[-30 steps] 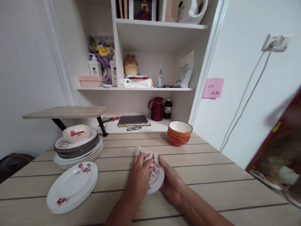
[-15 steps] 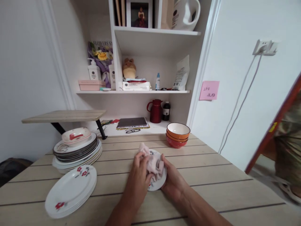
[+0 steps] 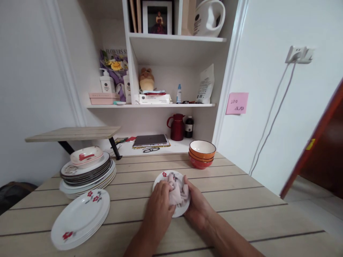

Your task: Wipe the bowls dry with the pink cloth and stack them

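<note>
Centrally, the left hand (image 3: 158, 210) is pressing a crumpled pink cloth (image 3: 177, 191) into a small round white plate (image 3: 163, 177) that the right hand (image 3: 197, 208) is gripping by its rim, with bare slatted table (image 3: 241, 200) lying open around them.

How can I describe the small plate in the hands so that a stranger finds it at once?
On the pale wooden slatted table, look in front of the stacked orange bowls. The small white round plate lies between the left hand and right hand. Only it has a crumpled pink cloth on it.
</note>
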A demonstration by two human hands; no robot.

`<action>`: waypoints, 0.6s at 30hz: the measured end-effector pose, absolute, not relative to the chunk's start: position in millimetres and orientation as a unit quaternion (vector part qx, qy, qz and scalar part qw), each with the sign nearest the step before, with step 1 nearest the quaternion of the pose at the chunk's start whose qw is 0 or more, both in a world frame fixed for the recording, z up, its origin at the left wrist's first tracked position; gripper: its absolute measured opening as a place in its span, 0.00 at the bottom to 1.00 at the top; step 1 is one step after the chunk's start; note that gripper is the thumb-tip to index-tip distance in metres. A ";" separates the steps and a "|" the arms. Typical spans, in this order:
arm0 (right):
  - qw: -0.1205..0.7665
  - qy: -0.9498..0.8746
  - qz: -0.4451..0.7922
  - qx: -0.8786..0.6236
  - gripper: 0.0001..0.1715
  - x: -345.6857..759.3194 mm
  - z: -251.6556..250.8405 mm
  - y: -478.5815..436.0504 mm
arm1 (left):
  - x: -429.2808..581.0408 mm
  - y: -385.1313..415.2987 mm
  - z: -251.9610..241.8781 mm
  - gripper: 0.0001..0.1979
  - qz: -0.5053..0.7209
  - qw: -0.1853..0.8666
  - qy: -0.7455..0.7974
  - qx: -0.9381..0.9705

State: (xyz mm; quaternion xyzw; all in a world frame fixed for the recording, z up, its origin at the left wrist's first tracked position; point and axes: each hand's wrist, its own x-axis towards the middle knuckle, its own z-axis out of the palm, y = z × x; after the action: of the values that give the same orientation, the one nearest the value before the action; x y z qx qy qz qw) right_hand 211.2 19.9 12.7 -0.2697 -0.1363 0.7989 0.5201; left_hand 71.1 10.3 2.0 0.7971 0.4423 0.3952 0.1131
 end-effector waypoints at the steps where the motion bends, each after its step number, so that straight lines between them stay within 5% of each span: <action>1: 0.523 -0.139 0.797 -0.269 0.28 210.6 13.4 19.4 | 71.5 11.1 0.3 0.22 0.413 0.131 0.444 0.784; 6: 0.525 -0.171 0.785 -0.281 0.27 205.2 15.9 15.4 | 70.5 18.2 -3.3 0.15 0.466 0.216 0.483 0.710; 18: 0.567 -0.266 0.695 -0.354 0.19 199.8 5.7 8.0 | 68.8 8.5 14.6 0.11 0.292 0.119 0.636 0.705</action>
State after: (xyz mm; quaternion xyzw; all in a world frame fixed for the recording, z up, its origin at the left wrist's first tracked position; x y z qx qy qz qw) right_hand 199.8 8.0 5.7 -0.3538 -0.2656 0.6947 0.5672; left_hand 68.8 8.5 14.6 0.7046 0.6359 0.2918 0.1187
